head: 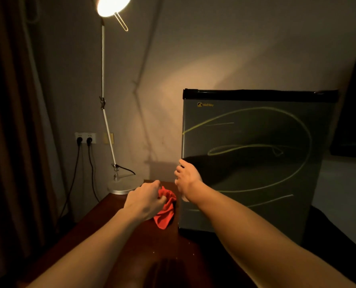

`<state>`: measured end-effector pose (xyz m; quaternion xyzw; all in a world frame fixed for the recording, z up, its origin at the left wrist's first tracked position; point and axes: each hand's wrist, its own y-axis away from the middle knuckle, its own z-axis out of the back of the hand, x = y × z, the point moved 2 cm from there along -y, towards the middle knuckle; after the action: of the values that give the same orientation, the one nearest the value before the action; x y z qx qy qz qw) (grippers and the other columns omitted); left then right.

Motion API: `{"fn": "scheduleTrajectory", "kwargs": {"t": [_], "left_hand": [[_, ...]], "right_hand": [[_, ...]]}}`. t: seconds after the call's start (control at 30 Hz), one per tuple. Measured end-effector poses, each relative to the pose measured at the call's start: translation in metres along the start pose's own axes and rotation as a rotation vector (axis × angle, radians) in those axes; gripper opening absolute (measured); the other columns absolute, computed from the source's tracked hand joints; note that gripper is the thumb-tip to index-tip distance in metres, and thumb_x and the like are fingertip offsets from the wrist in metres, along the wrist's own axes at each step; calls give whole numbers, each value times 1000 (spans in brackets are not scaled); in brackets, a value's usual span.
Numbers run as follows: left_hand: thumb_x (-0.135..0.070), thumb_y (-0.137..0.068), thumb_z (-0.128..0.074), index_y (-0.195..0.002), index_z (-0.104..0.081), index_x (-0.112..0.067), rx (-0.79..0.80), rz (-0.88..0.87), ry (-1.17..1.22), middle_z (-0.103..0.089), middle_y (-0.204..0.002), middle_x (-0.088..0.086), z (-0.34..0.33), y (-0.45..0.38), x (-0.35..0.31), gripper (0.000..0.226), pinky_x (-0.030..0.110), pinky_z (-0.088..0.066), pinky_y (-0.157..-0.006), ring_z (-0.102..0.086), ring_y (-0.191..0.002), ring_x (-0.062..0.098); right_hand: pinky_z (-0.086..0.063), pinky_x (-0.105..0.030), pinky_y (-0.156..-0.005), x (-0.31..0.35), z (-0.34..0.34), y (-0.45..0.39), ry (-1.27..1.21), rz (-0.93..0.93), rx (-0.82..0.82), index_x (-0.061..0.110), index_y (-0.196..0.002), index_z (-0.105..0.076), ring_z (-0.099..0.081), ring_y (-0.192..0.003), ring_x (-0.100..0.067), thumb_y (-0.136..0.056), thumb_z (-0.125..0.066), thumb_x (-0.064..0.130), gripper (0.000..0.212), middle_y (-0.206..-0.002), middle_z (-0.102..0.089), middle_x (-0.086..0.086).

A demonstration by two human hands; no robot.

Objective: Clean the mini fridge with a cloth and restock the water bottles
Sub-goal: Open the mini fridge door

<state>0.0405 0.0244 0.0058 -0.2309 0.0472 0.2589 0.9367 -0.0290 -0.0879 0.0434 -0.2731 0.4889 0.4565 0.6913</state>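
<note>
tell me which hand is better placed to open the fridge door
Right. The right hand already has its fingers at the left edge of the closed fridge door, while the left hand is busy gripping the red cloth.

Two bare forearms reach in from the lower edge, uncovered from elbow to wrist, with no sleeve edge in sight. The left hand (144,201) and right hand (188,180) wear no gloves, and neither wrist carries a watch or band.
</note>
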Motion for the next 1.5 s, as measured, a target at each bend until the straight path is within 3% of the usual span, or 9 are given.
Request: {"fn": "scheduleTrajectory", "kwargs": {"t": [0.37, 0.6, 0.7, 0.77, 0.9, 1.0, 1.13, 1.3, 1.5], "left_hand": [[-49, -77, -49, -102, -56, -29, -4, 0, 107, -70, -101, -4, 7, 2, 4, 32, 39, -50, -73, -65, -96, 24], [-44, -83, -53, -104, -58, -28, -26, 10, 91, -69, -104, 1, 29, 37, 0, 27, 36, -44, -71, -64, -99, 28], [-36, -84, -55, -105, -57, -25, -8, -16, 112, -69, -107, 3, 36, 55, -9, 24, 35, -44, -70, -64, -100, 29], [-30, -82, -56, -105, -58, -25, 39, -63, 138, -69, -109, 3, 44, 67, -16, 24, 35, -47, -73, -64, -102, 29], [-19, -83, -53, -101, -65, -21, 153, -153, 176, -70, -109, 8, 56, 87, -33, 22, 39, -52, -77, -64, -104, 30], [-24, -76, -52, -86, -62, -25, 202, -258, 321, -70, -109, 12, 62, 99, -58, 15, 34, -47, -79, -62, -98, 15], [-22, -89, -60, -134, -53, -12, 237, -387, 161, -50, -141, 8, 63, 103, -94, 47, 32, -38, -104, -47, -130, 25], [-43, -82, -63, -128, -50, -27, 145, -511, 134, -54, -129, -3, 51, 107, -132, 51, 40, -47, -96, -54, -122, 21], [-34, -93, -50, -139, -43, -26, 68, -592, 121, -50, -137, 0, 32, 112, -189, 47, 40, -43, -96, -52, -123, 25]], "right_hand": [[6, -53, -118, 21, 20, -8, -73, -103, 161, 15, -154, -13, 0, -149, -29, -101, -26, 50, 65, -162, -9, -6], [-20, -38, -110, 21, 55, 61, -248, -32, -107, 20, -148, -36, -22, -142, -23, -102, -31, 48, 54, -152, -35, -2], [-19, -38, -112, 24, 71, 97, -344, -38, -175, 21, -144, -41, -31, -139, -23, -103, -35, 38, 45, -146, -45, 0], [-23, -40, -111, 26, 83, 119, -424, -55, -187, 22, -136, -51, -41, -134, -23, -100, -44, 38, 39, -136, -54, 1], [-37, -32, -91, 26, 93, 158, -517, -113, -183, 25, -122, -60, -54, -120, -20, -98, -50, 37, 29, -126, -60, 4], [-43, -38, -98, 23, 89, 180, -588, -144, -50, 29, -128, -57, -51, -127, -22, -94, -56, 36, 34, -136, -55, 2], [-46, -38, -97, 17, 72, 211, -679, -216, 151, 25, -135, -52, -48, -130, -25, -91, -59, 38, 46, -142, -48, -3], [-45, -38, -96, 6, 48, 255, -814, -379, 143, 17, -133, -53, -52, -126, -26, -90, -63, 26, 46, -139, -51, -5], [-49, -41, -93, -4, 9, 283, -873, -531, 215, 9, -136, -50, -53, -124, -30, -95, -57, 20, 43, -137, -52, -9]]}}
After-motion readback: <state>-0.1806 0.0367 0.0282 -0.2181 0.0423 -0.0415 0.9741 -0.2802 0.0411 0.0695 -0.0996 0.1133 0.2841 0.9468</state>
